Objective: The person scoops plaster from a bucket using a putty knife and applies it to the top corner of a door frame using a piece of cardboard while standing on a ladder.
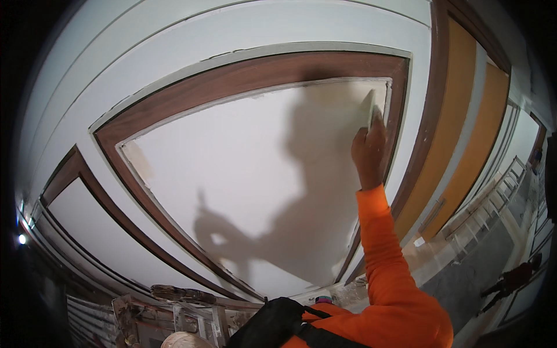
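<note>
My right hand (369,148) is raised to the upper right corner of a framed white wall panel (232,168), its fingers closed around a putty knife (371,110). The pale flat blade points upward near the panel's surface; whether it touches is hard to tell. A cream-coloured patch of filler (333,95) spreads along the top beside the blade. Brown wooden trim (232,81) borders the panel. An orange sleeve covers my right arm. My left hand does not show clearly; a shadow of an arm and hand falls on the panel's lower left.
Another cream patch (138,159) marks the panel's left edge. Orange-brown doors (458,133) stand at right, with a ladder (493,197) beyond and a person (513,278) farther off. Below left are a dusty wooden stand (191,298) and an unidentified rounded pale thing (185,340).
</note>
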Demonstrator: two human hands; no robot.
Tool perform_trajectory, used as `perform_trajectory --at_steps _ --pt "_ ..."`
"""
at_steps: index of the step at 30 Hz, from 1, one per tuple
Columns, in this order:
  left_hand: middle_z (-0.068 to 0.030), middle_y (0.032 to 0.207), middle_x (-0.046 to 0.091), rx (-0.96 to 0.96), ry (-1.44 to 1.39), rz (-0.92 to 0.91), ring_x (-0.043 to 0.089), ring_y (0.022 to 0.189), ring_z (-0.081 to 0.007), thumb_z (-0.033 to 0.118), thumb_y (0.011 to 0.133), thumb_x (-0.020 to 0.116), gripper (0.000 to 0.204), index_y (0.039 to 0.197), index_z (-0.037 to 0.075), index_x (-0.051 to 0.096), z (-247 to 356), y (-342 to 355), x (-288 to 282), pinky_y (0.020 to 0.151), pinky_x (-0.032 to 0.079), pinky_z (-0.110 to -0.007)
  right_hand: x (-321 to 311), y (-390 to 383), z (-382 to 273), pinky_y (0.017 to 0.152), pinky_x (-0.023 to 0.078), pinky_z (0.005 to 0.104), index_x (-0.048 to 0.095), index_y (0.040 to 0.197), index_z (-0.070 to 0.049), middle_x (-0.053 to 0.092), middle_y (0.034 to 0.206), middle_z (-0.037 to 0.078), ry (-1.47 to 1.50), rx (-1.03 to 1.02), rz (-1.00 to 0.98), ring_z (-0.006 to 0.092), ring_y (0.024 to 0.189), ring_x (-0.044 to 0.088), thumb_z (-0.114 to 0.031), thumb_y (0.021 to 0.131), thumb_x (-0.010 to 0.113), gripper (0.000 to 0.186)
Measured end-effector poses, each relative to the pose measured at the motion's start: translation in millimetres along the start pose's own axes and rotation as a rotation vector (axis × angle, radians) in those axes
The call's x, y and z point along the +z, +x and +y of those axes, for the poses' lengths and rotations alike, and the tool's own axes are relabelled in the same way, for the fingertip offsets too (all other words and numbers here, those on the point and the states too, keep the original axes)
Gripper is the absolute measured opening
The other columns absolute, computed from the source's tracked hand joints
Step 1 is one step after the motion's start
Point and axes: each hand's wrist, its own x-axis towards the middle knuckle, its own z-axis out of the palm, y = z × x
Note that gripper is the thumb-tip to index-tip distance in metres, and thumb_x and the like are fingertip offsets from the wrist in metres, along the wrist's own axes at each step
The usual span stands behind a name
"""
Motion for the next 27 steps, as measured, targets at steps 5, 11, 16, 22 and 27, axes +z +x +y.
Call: perform_trajectory --at_steps 5,11,16,22,27 --pt "-0.0092 0.106 0.074 -0.282 -0.162 -0.196 0.068 0.097 -0.024 0.043 0.101 0.05 0.046 0.136 0.013 0.057 21 6 -8 0.116 0.022 -0.048 30 25 21 0.103 0.042 0.0491 0.045 0.138 0.006 0.051 0.138 0.026 -0.178 -0.061 0.042 0.0399 0.127 0.051 -0.002 0.083 0.058 0.057" --pt "-0.0106 0.118 0.071 -0.249 -0.068 -0.172 0.066 0.106 -0.0278 0.044 0.1 0.052 0.048 0.135 0.011 0.058 27 8 -5 0.116 0.024 -0.048 69 -43 -71 0.102 0.039 0.0523 0.035 0.145 0.005 0.041 0.147 0.027 -0.094 -0.318 -0.145 0.0408 0.136 0.042 -0.002 0.079 0.056 0.07" --pt "-0.0142 0.129 0.066 -0.218 -0.012 -0.105 0.062 0.114 -0.0311 0.045 0.099 0.054 0.049 0.131 0.008 0.061 9 -3 -8 0.117 0.024 -0.05 5 -35 -29 0.108 0.04 0.046 0.038 0.149 -0.001 0.052 0.141 0.023 0.056 -0.196 -0.129 0.0363 0.128 0.053 0.002 0.089 0.051 0.062" --pt "-0.0156 0.13 0.065 -0.199 -0.097 -0.084 0.058 0.12 -0.032 0.039 0.099 0.058 0.048 0.131 0.004 0.06 -5 -2 1 0.118 0.023 -0.049 -15 39 37 0.103 0.045 0.0478 0.048 0.134 0.012 0.059 0.125 0.033 -0.072 -0.036 -0.019 0.0458 0.116 0.059 -0.001 0.088 0.052 0.048" --pt "-0.0162 0.129 0.065 -0.251 -0.213 -0.098 0.058 0.119 -0.0327 0.036 0.1 0.056 0.045 0.131 0.004 0.06 22 5 -4 0.119 0.021 -0.047 -9 47 28 0.103 0.045 0.0473 0.048 0.135 0.012 0.059 0.125 0.033 -0.094 0.056 -0.088 0.0459 0.118 0.058 -0.002 0.088 0.051 0.049"
